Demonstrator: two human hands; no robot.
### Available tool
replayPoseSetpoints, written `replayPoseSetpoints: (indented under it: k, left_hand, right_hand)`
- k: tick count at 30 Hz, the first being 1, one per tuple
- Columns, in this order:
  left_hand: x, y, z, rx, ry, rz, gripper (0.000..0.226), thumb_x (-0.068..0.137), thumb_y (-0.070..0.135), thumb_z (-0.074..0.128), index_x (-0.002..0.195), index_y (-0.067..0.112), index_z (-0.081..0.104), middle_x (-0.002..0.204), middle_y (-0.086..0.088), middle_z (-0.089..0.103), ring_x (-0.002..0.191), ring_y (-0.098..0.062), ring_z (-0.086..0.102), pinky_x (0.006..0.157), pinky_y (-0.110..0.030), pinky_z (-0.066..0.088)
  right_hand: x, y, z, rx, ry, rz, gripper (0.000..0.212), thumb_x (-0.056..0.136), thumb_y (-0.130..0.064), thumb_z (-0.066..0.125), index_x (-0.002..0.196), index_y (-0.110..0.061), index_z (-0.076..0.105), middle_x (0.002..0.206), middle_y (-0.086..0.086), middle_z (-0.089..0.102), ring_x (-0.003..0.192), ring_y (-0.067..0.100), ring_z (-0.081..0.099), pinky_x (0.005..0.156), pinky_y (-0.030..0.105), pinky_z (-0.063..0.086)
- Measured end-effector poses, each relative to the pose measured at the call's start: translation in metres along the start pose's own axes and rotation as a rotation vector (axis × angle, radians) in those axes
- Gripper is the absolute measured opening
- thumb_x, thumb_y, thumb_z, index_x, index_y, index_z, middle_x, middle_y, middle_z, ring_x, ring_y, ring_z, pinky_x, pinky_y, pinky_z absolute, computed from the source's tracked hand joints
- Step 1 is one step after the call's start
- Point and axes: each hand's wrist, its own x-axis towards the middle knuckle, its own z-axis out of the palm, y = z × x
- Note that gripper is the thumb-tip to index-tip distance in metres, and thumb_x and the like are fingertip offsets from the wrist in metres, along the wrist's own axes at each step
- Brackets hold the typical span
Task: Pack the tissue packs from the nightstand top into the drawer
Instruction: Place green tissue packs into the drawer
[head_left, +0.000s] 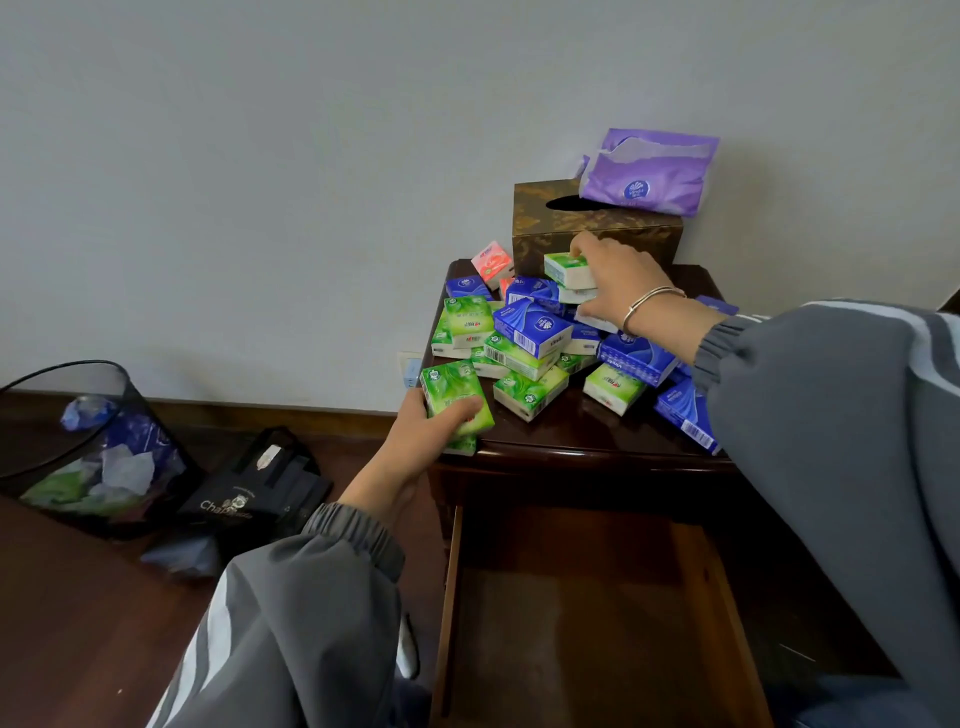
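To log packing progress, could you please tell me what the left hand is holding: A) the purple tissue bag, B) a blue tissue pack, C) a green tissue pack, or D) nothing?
C: the left hand grips a green tissue pack at the front left corner of the nightstand, while the right hand grips a second green pack farther back.
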Motion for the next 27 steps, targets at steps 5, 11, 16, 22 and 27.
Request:
replayPoseSetpoints:
  k: [5, 11, 16, 22, 27]
  left_hand:
    - [0.002, -0.002, 0.0, 0.002, 0.01, -0.009, 0.048, 0.08, 0.029, 0.074, 0.119, 0.013, 0.052, 0.108, -0.005, 0.069, 0.093, -0.016, 0.07, 0.064, -0.021, 0.053]
    - [-0.003, -0.001, -0.001, 0.007, 0.03, -0.01, 0.043, 0.08, 0.029, 0.075, 0.115, 0.017, 0.055, 0.108, -0.003, 0.07, 0.09, -0.012, 0.07, 0.068, -0.022, 0.054]
    - [-0.033, 0.002, 0.002, -0.14, 0.102, 0.042, 0.036, 0.086, 0.017, 0.068, 0.119, 0.005, 0.061, 0.109, -0.012, 0.07, 0.091, -0.019, 0.07, 0.073, -0.025, 0.055]
    - [-0.11, -0.03, -0.014, -0.38, -0.256, -0.215, 0.056, 0.083, 0.027, 0.065, 0.134, 0.01, 0.052, 0.127, -0.018, 0.062, 0.111, -0.03, 0.063, 0.092, -0.045, 0.053]
    - [-0.14, -0.086, -0.007, -0.415, -0.236, -0.464, 0.051, 0.085, 0.014, 0.058, 0.134, 0.007, 0.05, 0.128, -0.025, 0.059, 0.109, -0.037, 0.062, 0.089, -0.052, 0.054]
  right_hand:
    - [0.001, 0.006, 0.004, -0.05, 0.106, -0.052, 0.05, 0.078, -0.021, 0.067, 0.12, -0.015, 0.04, 0.107, 0.018, 0.065, 0.092, 0.039, 0.062, 0.07, 0.04, 0.046]
    - [-0.016, 0.004, 0.004, 0.132, 0.332, -0.029, 0.051, 0.08, -0.019, 0.064, 0.127, -0.012, 0.045, 0.115, 0.016, 0.061, 0.097, 0.039, 0.061, 0.073, 0.042, 0.049]
    - [-0.069, -0.01, -0.022, 0.643, 0.831, 0.031, 0.046, 0.075, -0.021, 0.072, 0.116, -0.007, 0.055, 0.104, 0.002, 0.067, 0.089, 0.018, 0.065, 0.071, 0.023, 0.05]
    - [-0.223, -0.007, -0.02, 0.886, 0.688, 0.032, 0.05, 0.071, -0.031, 0.076, 0.111, -0.038, 0.048, 0.104, -0.03, 0.06, 0.093, -0.011, 0.059, 0.081, 0.008, 0.044]
    - [-0.319, -0.01, 0.045, 0.958, 0.293, 0.212, 0.059, 0.064, -0.012, 0.084, 0.104, -0.041, 0.051, 0.094, -0.02, 0.066, 0.082, -0.007, 0.063, 0.07, 0.004, 0.045]
